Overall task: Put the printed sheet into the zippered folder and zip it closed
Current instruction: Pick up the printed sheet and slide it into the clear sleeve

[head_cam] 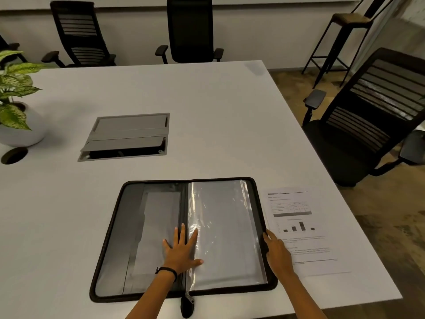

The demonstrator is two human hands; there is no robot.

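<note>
The black zippered folder (147,229) lies spread open on the white table, near its front edge. Its left half has grey pockets; its right half carries clear plastic sleeves (225,226). My left hand (182,248) presses flat on the folder's spine, fingers spread, with a dark band on the wrist. At the folder's right rim rests my right hand (277,252), its fingers touching the edge and lying partly over the printed sheet (301,229). That sheet, with a table and a bar chart, lies flat on the table just right of the folder. The zipper pull (187,306) hangs at the front edge.
A grey cable hatch (128,137) sits in the white table (207,111) behind the folder, its lid partly raised. A potted plant (16,107) stands at the far left. Black office chairs (368,116) line the far and right sides. The table's right edge runs close to the sheet.
</note>
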